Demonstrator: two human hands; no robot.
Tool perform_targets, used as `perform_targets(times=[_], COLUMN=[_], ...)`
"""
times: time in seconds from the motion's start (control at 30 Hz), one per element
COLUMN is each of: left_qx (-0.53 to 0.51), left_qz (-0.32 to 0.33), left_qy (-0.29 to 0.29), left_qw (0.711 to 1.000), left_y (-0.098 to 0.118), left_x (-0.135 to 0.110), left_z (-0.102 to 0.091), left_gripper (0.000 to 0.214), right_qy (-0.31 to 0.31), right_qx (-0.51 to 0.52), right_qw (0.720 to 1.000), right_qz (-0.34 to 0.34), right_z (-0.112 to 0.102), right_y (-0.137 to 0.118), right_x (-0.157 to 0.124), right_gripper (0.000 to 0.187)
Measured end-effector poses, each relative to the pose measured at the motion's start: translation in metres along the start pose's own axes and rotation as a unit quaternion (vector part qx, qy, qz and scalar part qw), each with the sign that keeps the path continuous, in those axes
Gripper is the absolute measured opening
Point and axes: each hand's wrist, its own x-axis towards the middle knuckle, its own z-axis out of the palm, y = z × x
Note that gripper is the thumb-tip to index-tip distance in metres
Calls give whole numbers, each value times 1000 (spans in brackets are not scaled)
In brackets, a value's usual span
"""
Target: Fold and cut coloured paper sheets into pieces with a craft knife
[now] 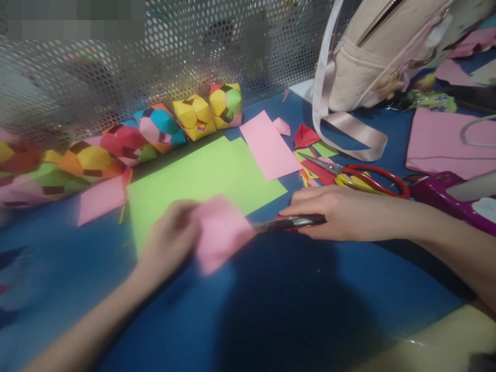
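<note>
My left hand [170, 240] is closed on a pink piece of paper [220, 232], held just above the blue table; both are blurred by motion. My right hand [341, 213] lies on the table with its fingers wrapped round a pair of scissors [284, 223], whose blades point left toward the pink paper. A large green sheet [201, 181] lies flat behind my left hand. A pink rectangle of paper [269, 144] lies beyond it.
A row of coloured paper cubes [155, 129] lines the perforated metal wall [174, 51]. Red-handled scissors [360, 175] rest on paper scraps to the right. A beige backpack [387, 51], pink sheets [437, 144] and a purple case [445, 194] stand at the right.
</note>
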Motion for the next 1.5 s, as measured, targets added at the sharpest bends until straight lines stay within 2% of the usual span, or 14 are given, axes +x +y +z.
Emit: perform_targets(times=[0.1,0.2,0.27,0.37,0.47,0.53,0.63,0.7,0.87,1.03,1.37,1.5], left_qx=[37,96,148,205,217,220,232,241,231,226,223,240], left_qz=[36,91,161,280,378,408,402,395,387,387,386,400], left_qy=[3,-7,0,13,-62,-128,-191,-204,-198,-191,-196,-186], left_qw=[999,991,976,938,898,877,865,863,870,874,874,865], left_y=[-5,-10,-11,-10,-8,-7,-8,-9,-8,-6,-7,-8], left_x=[0,1,1,1,3,4,6,7,8,7,7,8], left_z=[4,7,7,7,8,10,14,16,17,18,18,18], left_gripper=[31,27,23,24,31,36,40,40,39,38,41,43], right_qy=[-9,-14,-12,-12,-8,-2,14,28,52,86,69,67], right_qx=[-15,-12,-9,-2,6,13,20,25,21,8,7,17], right_qw=[1000,1000,1000,1000,1000,1000,1000,999,998,996,997,997], right_qz=[10,1,-5,5,-7,-12,-15,-20,-9,-33,-34,-32], right_z=[0,3,4,5,6,7,10,14,24,30,32,32], right_y=[1,3,4,4,4,5,7,8,5,3,1,1], right_x=[0,-1,-1,-1,1,1,-1,-4,-15,-21,-25,-25], right_gripper=[27,29,30,25,24,25,26,27,30,31,28,28])
